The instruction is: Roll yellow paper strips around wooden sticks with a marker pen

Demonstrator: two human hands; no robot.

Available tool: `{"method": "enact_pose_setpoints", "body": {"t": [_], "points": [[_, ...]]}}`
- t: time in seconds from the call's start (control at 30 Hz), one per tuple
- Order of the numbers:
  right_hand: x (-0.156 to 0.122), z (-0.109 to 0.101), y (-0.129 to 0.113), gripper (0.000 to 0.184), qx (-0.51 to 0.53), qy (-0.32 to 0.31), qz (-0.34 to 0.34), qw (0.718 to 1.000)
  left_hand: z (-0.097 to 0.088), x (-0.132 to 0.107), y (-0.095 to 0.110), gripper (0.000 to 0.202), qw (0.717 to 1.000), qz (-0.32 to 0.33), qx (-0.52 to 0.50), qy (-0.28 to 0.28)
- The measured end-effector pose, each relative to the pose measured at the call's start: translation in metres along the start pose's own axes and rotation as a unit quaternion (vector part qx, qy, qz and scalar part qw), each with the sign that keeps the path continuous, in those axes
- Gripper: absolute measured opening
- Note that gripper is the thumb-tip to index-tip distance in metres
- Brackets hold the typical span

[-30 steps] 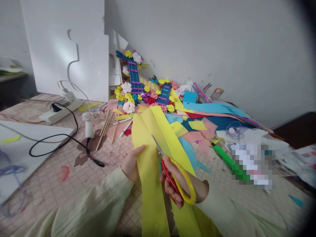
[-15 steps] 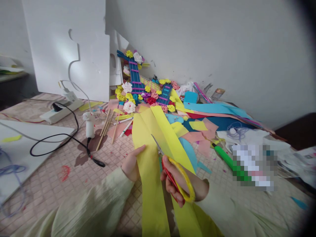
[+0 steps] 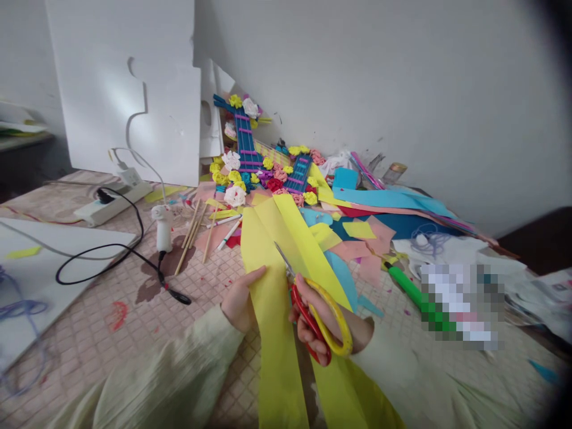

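In the head view, the right hand (image 3: pixel 329 319) is wrapped around the handles of the scissors (image 3: pixel 291 276), whose long axis slants across the yellow paper (image 3: pixel 277 333), tips pointing away from the person and leftward. The left hand (image 3: pixel 241 302) grips the paper's left side, thumb on top. The sheet runs lengthwise from the near edge of the table (image 3: pixel 147 322) toward its far edge, divided into strips nearest the person. Crepe-paper flowers (image 3: pixel 235 195) crowd just beyond it; wooden sticks (image 3: pixel 190 232) and a glue gun (image 3: pixel 164 232) lie left, blue strips (image 3: pixel 388 196) far right.
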State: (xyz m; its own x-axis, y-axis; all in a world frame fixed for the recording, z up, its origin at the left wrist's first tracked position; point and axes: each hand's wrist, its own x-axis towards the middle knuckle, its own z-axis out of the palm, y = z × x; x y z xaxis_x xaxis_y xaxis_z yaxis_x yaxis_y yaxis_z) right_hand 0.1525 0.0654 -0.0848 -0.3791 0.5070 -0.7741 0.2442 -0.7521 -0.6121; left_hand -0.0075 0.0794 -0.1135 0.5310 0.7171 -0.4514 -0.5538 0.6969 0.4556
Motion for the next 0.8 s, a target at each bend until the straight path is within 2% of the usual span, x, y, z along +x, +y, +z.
{"method": "enact_pose_setpoints", "body": {"t": [0.1,0.27,0.63,0.8], "points": [[-0.0005,0.0005,-0.0034,0.058,-0.008,0.005,-0.001,1.0,0.002,-0.0003,0.0008,0.044,0.999,-0.013,0.015,0.033],[0.0008,0.0003,-0.0054,0.058,-0.018,0.015,-0.002,1.0,0.0068,-0.0016,0.001,0.042,0.999,-0.005,0.023,0.046],[0.0069,-0.0018,-0.0077,0.06,-0.028,0.003,-0.015,0.999,0.002,0.0008,-0.0017,0.033,0.999,0.002,0.016,0.051],[0.0053,0.0009,-0.0111,0.06,-0.035,0.017,-0.011,0.999,0.0026,0.0006,-0.0012,0.036,0.999,-0.001,0.021,0.043]]}}
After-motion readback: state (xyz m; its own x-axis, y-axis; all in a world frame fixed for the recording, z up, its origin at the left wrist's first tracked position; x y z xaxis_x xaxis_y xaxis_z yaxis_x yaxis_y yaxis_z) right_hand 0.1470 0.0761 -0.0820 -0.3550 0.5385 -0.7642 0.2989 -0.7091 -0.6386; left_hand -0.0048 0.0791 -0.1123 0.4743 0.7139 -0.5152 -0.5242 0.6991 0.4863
